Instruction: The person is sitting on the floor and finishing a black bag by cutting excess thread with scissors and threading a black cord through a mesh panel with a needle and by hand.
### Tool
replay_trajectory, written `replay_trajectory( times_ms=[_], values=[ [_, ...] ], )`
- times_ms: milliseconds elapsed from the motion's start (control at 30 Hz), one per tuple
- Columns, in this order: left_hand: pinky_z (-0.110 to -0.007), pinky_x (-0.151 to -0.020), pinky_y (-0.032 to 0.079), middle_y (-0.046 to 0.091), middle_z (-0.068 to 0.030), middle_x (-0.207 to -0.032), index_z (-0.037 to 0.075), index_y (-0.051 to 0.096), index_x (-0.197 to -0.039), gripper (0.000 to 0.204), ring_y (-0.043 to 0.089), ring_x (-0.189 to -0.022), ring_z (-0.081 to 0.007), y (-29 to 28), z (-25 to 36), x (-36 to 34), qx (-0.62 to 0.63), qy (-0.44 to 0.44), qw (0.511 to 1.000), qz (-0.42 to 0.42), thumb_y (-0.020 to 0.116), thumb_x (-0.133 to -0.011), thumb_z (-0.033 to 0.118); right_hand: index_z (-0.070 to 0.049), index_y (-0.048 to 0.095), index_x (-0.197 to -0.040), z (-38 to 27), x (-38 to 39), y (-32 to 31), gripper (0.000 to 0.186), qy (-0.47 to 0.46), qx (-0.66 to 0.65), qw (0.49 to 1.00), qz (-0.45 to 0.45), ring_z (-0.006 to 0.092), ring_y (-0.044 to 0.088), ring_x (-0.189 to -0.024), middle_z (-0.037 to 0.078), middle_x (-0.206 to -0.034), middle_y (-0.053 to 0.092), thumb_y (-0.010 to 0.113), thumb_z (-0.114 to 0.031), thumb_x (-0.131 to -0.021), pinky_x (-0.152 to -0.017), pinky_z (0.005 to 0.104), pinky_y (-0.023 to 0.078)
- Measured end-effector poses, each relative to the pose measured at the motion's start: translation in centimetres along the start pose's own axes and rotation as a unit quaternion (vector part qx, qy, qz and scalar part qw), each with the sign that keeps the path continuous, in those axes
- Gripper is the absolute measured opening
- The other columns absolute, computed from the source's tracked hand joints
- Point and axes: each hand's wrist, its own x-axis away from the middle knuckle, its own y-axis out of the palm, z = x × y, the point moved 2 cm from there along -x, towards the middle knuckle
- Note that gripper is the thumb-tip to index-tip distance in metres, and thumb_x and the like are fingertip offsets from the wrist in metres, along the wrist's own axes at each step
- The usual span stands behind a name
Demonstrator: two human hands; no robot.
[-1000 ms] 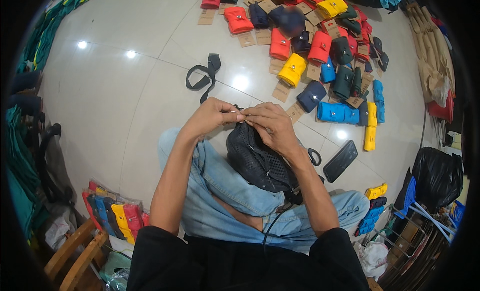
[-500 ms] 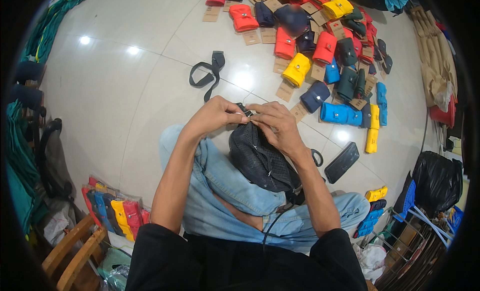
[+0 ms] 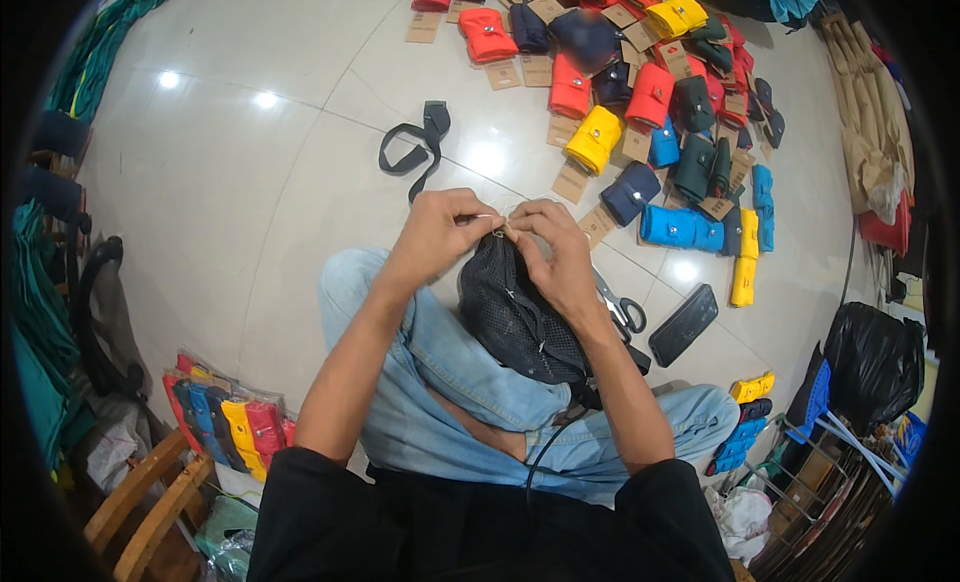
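A black mesh bag lies across my lap, its narrow upper end raised to my fingertips. My left hand is closed in a pinch at that end. A thin pale sliver shows at its fingertips, too small to name. Pressed against the bag's tip from the other side, my right hand pinches with thumb and forefinger. A small metal piece sits at the tip, just under the fingers. Black-handled scissors lie on the floor beside my right forearm, partly hidden by it.
A black strap curls on the tiled floor ahead. Many rolled coloured pouches with card tags spread at the far right. A dark phone lies right of the scissors. Packed pouches and a wooden frame stand at the near left.
Both hands have shifted slightly, and the dark tab at the bag's tip no longer shows between them. My right forearm has moved left, uncovering more of the scissors.
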Motion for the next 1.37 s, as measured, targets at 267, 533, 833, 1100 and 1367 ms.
replay_trajectory(
  times_ms=[267,533,833,1100,1367],
  values=[
    [-0.028,-0.069,0.047,0.069,-0.007,-0.076,0.001,0.079,-0.095,0.018,0.061,-0.073,-0.0131,-0.7,-1.5,-0.8,0.093,-0.071,0.986,-0.117,0.077,-0.083,0.014,-0.003,0.071,-0.096,0.1,-0.1,-0.5,0.019,-0.143,0.103,0.983,-0.05,0.0273,0.062,-0.095,0.004,-0.106,0.072,0.073,0.0,-0.077,-0.083,0.0377,0.05],
    [-0.029,-0.068,0.049,0.069,-0.0077,-0.079,0.004,0.08,-0.093,0.011,0.063,-0.073,-0.0173,0.1,0.0,0.2,-0.055,0.098,0.994,-0.007,0.076,-0.083,0.006,0.002,0.071,-0.096,0.5,0.2,-0.5,0.013,0.052,-0.085,0.994,-0.044,0.0306,0.065,-0.095,0.013,-0.099,0.072,0.068,-0.001,-0.084,-0.089,0.0379,0.05],
    [-0.03,-0.066,0.048,0.071,-0.0103,-0.076,0.001,0.079,-0.091,0.014,0.063,-0.069,-0.0182,-0.4,-0.8,-0.5,0.025,-0.043,0.998,-0.046,0.076,-0.082,0.011,-0.001,0.071,-0.097,0.0,0.2,-0.2,0.017,-0.071,0.077,0.994,-0.023,0.0294,0.063,-0.107,0.009,-0.113,0.07,0.071,0.0,-0.08,-0.09,0.0392,0.05],
    [-0.029,-0.066,0.049,0.073,-0.0113,-0.077,-0.002,0.078,-0.092,0.018,0.064,-0.07,-0.0145,-0.6,-1.7,-1.0,0.062,-0.05,0.99,-0.113,0.077,-0.082,0.013,-0.004,0.071,-0.097,-0.3,-0.3,-0.9,0.02,-0.17,0.129,0.974,-0.07,0.0261,0.064,-0.103,0.007,-0.106,0.071,0.072,0.002,-0.078,-0.092,0.0389,0.048],
    [-0.032,-0.075,0.051,0.073,-0.0078,-0.085,0.002,0.079,-0.097,0.017,0.064,-0.077,-0.0177,0.0,-0.2,0.2,-0.047,0.081,0.995,-0.014,0.078,-0.083,0.013,-0.005,0.074,-0.103,1.1,0.3,-0.6,0.017,0.075,-0.089,0.99,-0.079,0.0248,0.065,-0.102,0.01,-0.106,0.073,0.07,-0.005,-0.087,-0.097,0.0366,0.047]
  ],
)
